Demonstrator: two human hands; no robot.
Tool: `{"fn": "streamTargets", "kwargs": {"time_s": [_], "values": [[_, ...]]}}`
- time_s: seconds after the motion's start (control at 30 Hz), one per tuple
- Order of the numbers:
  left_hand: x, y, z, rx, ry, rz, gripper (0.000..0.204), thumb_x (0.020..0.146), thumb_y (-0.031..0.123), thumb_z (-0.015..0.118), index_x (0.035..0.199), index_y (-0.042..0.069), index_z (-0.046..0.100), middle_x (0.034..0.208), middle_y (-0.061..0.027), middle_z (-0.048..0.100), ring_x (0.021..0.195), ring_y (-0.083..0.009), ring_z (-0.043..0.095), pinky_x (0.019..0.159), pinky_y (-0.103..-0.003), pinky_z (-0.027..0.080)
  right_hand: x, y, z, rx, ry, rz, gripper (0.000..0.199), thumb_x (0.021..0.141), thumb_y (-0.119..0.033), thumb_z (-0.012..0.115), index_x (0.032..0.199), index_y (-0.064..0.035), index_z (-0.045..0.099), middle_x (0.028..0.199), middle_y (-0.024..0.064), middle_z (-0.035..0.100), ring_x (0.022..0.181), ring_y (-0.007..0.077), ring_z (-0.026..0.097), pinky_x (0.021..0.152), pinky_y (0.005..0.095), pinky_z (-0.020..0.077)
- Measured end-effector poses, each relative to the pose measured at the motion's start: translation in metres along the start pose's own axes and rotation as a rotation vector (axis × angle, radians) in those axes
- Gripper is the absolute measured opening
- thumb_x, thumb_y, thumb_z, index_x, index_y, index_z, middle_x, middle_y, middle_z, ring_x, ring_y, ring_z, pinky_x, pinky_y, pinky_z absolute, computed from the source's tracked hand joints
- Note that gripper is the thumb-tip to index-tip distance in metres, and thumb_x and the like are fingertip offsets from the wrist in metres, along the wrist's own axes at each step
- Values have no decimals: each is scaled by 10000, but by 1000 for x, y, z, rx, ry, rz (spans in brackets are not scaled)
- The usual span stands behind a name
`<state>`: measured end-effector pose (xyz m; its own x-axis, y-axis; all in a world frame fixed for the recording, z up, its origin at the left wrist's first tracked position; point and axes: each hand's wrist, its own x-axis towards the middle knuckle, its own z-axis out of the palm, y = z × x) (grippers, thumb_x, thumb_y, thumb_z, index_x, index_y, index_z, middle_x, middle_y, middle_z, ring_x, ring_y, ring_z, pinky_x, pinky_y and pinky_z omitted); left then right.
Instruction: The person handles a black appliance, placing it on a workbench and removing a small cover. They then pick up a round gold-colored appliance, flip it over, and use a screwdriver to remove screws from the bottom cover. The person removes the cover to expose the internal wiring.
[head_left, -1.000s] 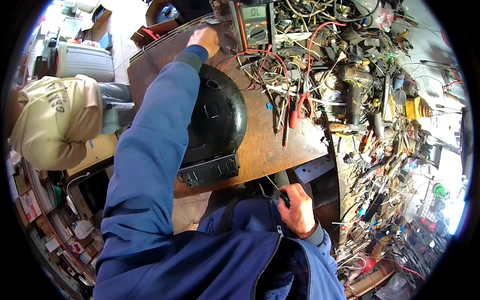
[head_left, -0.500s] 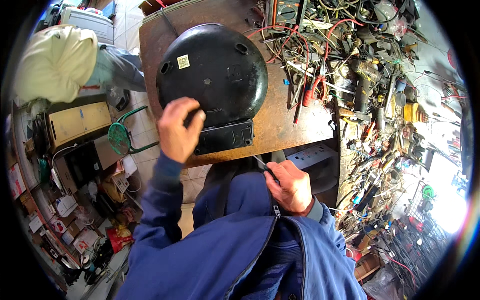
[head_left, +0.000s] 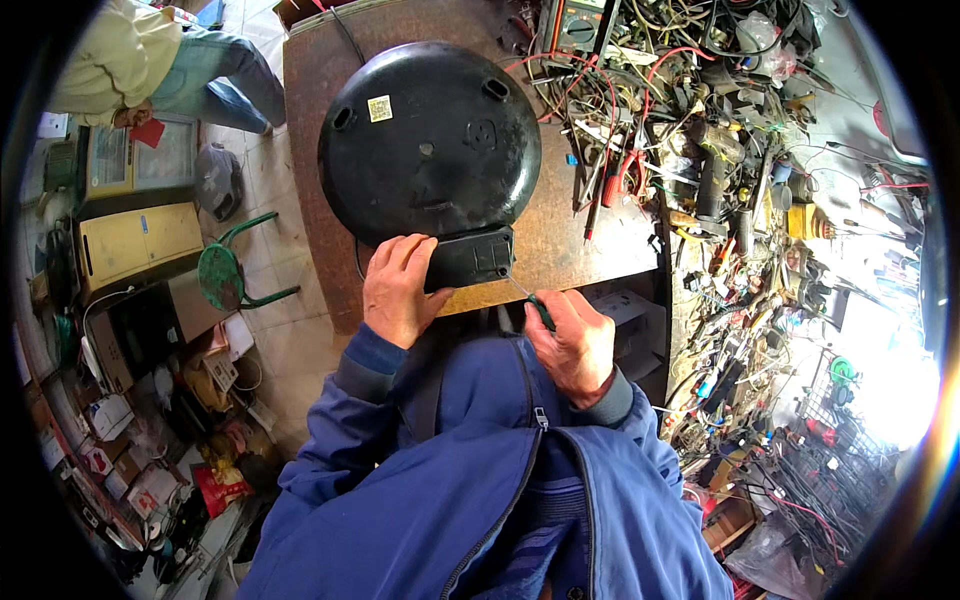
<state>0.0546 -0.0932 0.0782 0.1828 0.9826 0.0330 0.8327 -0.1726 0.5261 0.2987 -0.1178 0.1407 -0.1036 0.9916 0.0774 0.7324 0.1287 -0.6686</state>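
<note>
A round black appliance (head_left: 430, 170) lies with its underside up on the brown wooden table (head_left: 585, 262). A pale square label sticks to it. On its near side juts a rectangular black housing (head_left: 468, 256). My left hand (head_left: 395, 292) grips the left end of that housing, fingers on top and thumb along the near edge. In my right hand (head_left: 575, 345) is a screwdriver (head_left: 541, 311) with a dark green handle. Its thin shaft points up and left to the housing's near right corner; whether the tip sits in a screw is too small to tell.
Tangled wires, pliers (head_left: 625, 180), a multimeter (head_left: 578, 25) and a drill (head_left: 712, 165) crowd the right side. A green stool (head_left: 222, 277) stands on the tiled floor at left. Beyond it, another person (head_left: 215, 75) stands near a yellowish cabinet (head_left: 140, 245).
My left hand has come down from above the appliance onto its housing. My right hand has brought the screwdriver up to the housing's corner. The other person has shifted toward the back.
</note>
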Motion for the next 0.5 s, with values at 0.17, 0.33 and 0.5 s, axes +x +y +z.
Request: {"fn": "streamTargets", "kwargs": {"time_s": [0.17,0.33,0.5], "values": [[0,-2,2,4,-1,-5,749,580,126,955,1267,59,663,1287,-118,655,1227,-351,586,1062,-437,490,5,3,5,-52,-70,36,153,851,-94,801,957,-51,698,833,150,678,702,382,684,595,432,543],[1,-2,2,11,-7,-4,742,577,133,954,1256,55,667,1284,-115,658,1228,-346,587,1061,-438,490,5,-4,9,-97,-54,55,154,854,-87,803,961,-45,701,833,157,695,718,383,694,614,425,552],[1,-4,4,11,-3,4,761,572,147,958,1266,56,661,1282,-119,659,1224,-349,591,1061,-440,488,0,-6,18,-196,-69,50,157,866,-117,792,976,-69,691,831,138,670,698,373,683,590,445,538]]}}
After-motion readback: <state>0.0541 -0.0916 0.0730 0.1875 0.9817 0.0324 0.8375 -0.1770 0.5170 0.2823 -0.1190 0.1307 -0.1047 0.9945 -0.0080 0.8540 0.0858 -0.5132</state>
